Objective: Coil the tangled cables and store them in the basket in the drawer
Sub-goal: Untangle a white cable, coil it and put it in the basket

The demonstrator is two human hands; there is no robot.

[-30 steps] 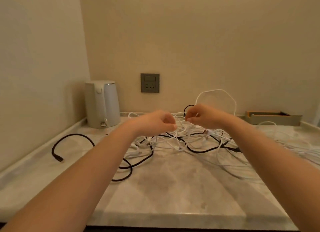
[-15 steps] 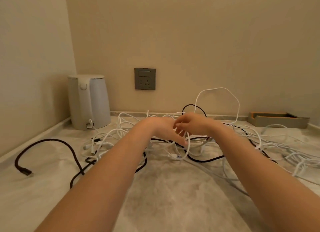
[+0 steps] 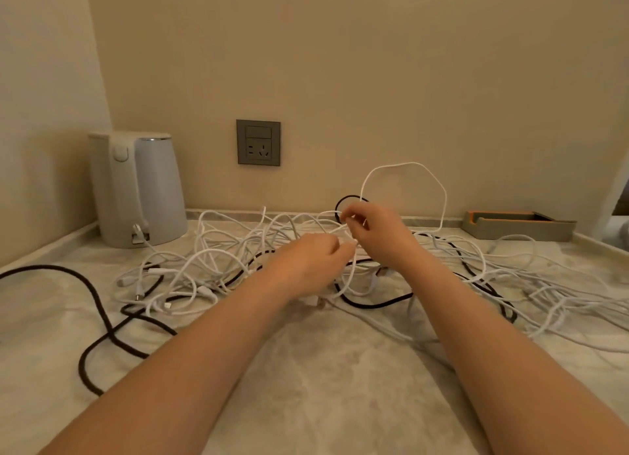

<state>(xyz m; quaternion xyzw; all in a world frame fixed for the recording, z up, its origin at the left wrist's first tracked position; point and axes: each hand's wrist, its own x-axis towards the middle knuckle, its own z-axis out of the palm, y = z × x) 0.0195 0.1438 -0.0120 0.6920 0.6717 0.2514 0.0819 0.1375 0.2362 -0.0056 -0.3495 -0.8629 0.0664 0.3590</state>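
Head view: your right hand is raised over the back middle of the counter, with thumb and curled fingers pinching a white strand of the cables. Your left hand is close beside it, lower and nearer you. Its fingers are curled and pressed together on another white strand that leaves at their tips. Seen from behind the knuckles, you cannot tell how firm that grip is.

Behind your right hand, 1 white loop stands up against the wall. The tangle lies across the back half of the marble counter, from just beside the kettle in the back left corner out to the right edge. A black cable trails off the left edge and curls toward the front.

An outlet is set in the wall above the tangle. A tray lies at the back right, against the wall.

Marble shows bare between your forearms and on toward the front edge. Walls close off the back and left sides.
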